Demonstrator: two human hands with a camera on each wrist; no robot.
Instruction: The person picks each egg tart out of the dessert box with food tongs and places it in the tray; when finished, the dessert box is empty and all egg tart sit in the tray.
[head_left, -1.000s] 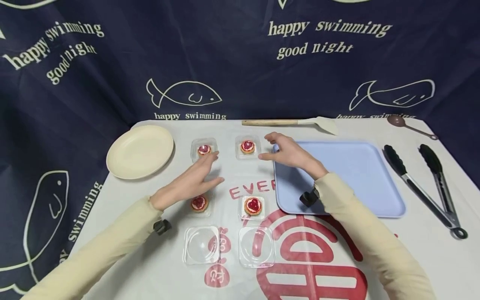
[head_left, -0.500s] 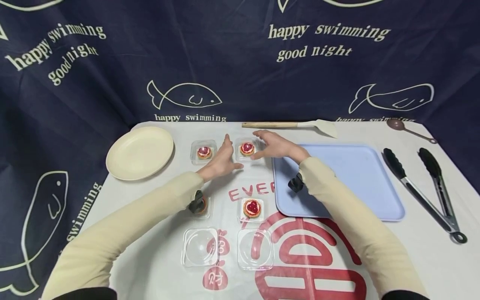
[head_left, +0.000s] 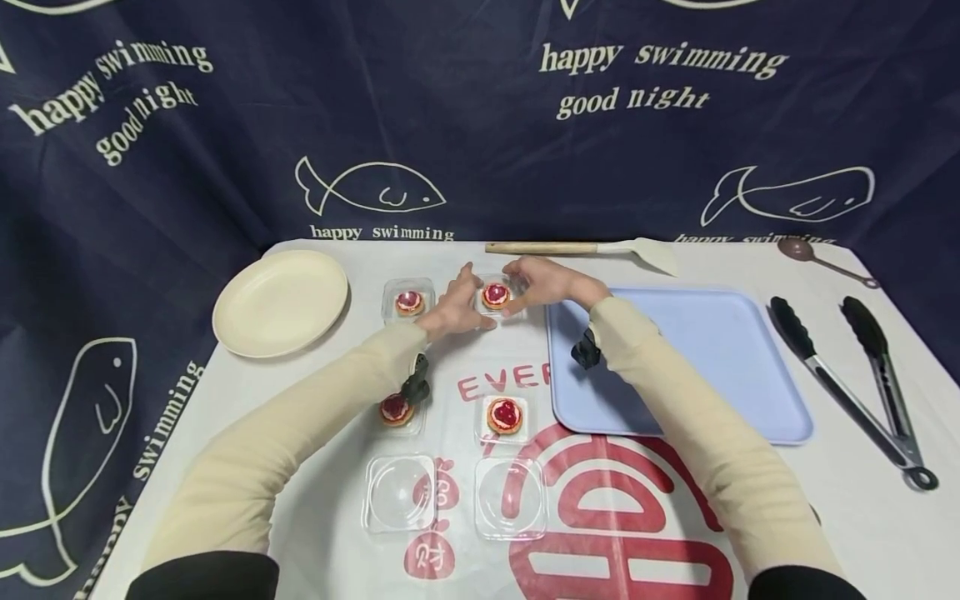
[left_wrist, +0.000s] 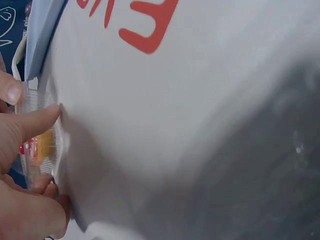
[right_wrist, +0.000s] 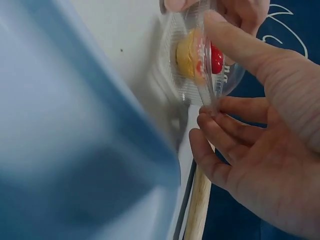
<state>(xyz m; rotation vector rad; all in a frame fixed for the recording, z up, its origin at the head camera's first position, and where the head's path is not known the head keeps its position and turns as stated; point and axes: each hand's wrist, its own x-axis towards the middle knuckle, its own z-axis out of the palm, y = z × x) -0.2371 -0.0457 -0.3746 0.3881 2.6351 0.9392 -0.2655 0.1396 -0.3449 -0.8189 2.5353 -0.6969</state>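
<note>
While both hands flank the far right box (right_wrist: 191, 92): the step in hand looks like fitting its clear lid (right_wrist: 233, 84) over the tart (head_left: 495, 294).
Left hand (head_left: 453, 308): grasping the box's left side, thumb along the near edge, fingers curled at the box.
Right hand (head_left: 547, 282): pinching the rim between thumb and fingertips, on the tray (head_left: 682, 358) side.
Box position: on the table (head_left: 322, 533), between the far left box (head_left: 390, 313) and the tray, apart from both.
Box heading: upright, the tart's red topping upward; square from above, so it shows no long axis or clear front; its sides run roughly with the table's far edge.
Lid seating: whether the rim has caught all round cannot be told.
Next move: probably calls for even pressure at the corners, then a release that leaves the box flat.
Near pair: two tarts (head_left: 396, 409) (head_left: 506, 414) sit behind two loose lids (head_left: 401, 493) (head_left: 512, 496), seemingly uncovered; they likely remain to be done.
</note>
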